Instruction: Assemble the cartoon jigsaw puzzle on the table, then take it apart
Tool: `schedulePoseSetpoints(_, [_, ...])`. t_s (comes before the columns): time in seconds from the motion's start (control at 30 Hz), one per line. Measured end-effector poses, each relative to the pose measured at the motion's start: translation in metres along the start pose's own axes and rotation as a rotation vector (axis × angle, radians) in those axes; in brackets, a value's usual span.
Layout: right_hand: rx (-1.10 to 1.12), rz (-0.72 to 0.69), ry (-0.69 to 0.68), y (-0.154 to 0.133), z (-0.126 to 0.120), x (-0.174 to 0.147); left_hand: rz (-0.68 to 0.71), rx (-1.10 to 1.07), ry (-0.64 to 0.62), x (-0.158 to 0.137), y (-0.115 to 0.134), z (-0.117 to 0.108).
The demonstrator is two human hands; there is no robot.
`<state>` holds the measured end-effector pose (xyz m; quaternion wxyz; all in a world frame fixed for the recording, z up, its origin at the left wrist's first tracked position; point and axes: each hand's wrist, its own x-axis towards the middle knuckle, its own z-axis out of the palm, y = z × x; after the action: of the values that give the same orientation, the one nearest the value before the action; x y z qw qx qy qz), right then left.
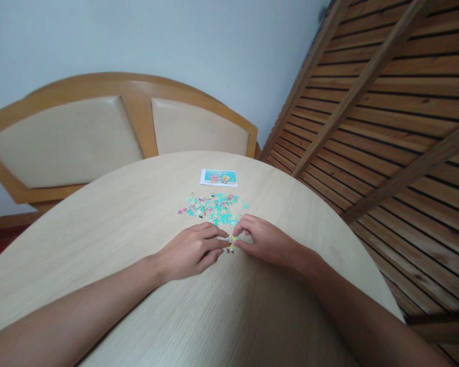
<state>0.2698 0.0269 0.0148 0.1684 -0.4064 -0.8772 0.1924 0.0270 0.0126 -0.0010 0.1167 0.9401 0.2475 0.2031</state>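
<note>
A small cluster of yellow, white and dark jigsaw puzzle pieces (230, 250) lies on the table between my two hands. My left hand (193, 250) rests low from the left, its fingers close together and their tips pressing on the cluster's left side. From the right, my right hand (263, 239) pinches at a yellow jigsaw piece (235, 238) on the cluster's right edge, thumb and forefinger nearly meeting. Fingertips hide part of the cluster. Just beyond both hands spreads a loose pile of turquoise, pink and yellow jigsaw pieces (210, 206).
Behind the pile lies a reference picture card (220, 177) with pink and yellow cartoon figures on turquoise. The round wooden table (145, 204) carries everything. A padded bench back (147, 127) stands against the far wall, and a slatted wooden panel (367, 117) slants along the right.
</note>
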Motion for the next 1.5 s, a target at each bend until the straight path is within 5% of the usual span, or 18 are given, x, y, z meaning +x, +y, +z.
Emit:
schedulePoseSetpoints(0.67, [-0.028, -0.071, 0.003, 0.003, -0.001, 0.002, -0.001, 0.008, 0.001, 0.0, 0.0, 0.001])
schedulePoseSetpoints(0.9, [-0.062, -0.088, 0.23, 0.018, 0.006, 0.008, -0.01, 0.008, -0.002, 0.0, -0.001, 0.003])
schedulePoseSetpoints(1.03, [-0.083, -0.094, 0.223, 0.026, 0.014, 0.011, -0.013, 0.002, 0.011, 0.001, 0.0, 0.002])
schedulePoseSetpoints(1.27, [-0.145, 0.006, 0.073, 0.027, 0.021, 0.012, -0.012, 0.012, 0.003, 0.001, 0.001, 0.002])
schedulePoseSetpoints(1.5, [-0.255, 0.134, 0.173, 0.033, 0.014, 0.011, -0.019, -0.001, 0.001, 0.0, 0.0, 0.001])
